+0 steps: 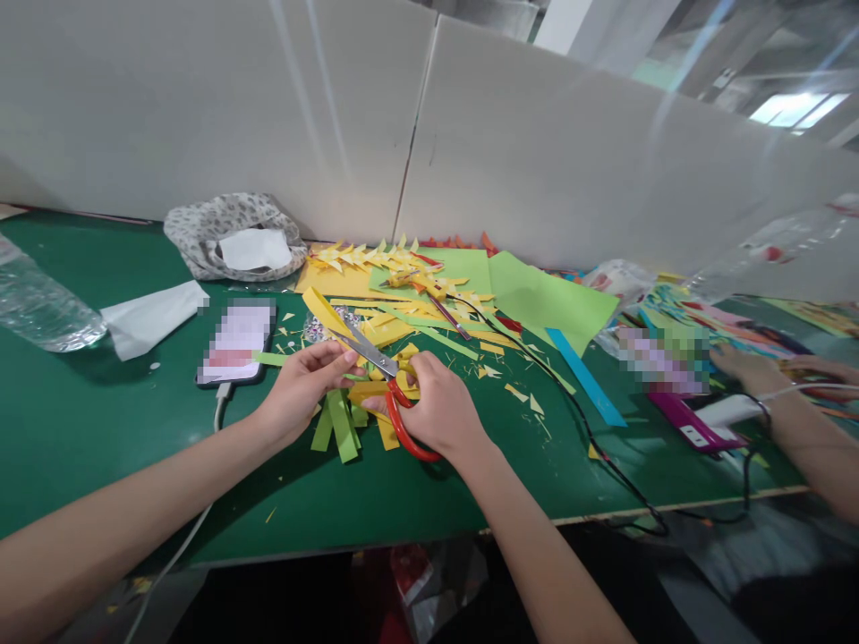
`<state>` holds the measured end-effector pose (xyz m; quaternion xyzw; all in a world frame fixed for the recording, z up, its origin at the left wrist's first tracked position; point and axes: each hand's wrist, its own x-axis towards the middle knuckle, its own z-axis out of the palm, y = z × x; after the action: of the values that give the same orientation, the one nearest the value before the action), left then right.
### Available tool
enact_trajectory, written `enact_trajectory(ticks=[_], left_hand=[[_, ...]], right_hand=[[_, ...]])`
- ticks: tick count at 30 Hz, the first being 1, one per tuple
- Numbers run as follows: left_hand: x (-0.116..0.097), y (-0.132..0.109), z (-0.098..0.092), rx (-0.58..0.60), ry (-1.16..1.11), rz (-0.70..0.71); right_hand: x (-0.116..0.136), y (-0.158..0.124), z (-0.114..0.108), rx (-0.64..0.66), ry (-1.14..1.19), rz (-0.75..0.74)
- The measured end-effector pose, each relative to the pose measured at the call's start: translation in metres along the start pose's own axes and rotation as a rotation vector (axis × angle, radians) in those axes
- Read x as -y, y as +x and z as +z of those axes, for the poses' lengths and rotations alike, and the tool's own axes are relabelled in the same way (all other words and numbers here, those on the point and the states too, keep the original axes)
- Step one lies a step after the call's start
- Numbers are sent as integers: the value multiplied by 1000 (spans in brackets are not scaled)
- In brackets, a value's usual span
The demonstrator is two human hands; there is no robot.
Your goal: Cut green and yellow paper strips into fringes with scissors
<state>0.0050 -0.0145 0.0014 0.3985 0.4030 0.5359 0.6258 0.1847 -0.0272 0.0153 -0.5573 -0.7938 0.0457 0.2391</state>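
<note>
My left hand (305, 383) is closed in a pinch on a yellow paper strip (323, 309), whose upper end curves up beyond the fingertips. My right hand (436, 407) grips red-handled scissors (377, 355). Their blades point left and reach the strip just above my left fingertips, slightly apart. Below both hands, green paper strips (342, 425) and yellow ones lie in a pile, partly hidden by my fingers. A small bag of sequin-like bits (315, 328) sits behind my left hand.
A yellow glue gun (429, 284) lies on paper sheets, its black cord (570, 398) running right. A charging phone (238, 344), plastic bottle (44, 300) and spotted fabric bag (194, 233) are leftward. Rightward are a blue strip (583, 376), magenta device (691, 425) and another person's arm (798, 420).
</note>
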Motion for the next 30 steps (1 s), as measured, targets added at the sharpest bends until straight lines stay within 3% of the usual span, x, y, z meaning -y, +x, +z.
enact_trajectory(ticks=[30], left_hand=[[3,1,-1,-3,-26,-6]], right_hand=[[-3,2,4,-52,-39,-7]])
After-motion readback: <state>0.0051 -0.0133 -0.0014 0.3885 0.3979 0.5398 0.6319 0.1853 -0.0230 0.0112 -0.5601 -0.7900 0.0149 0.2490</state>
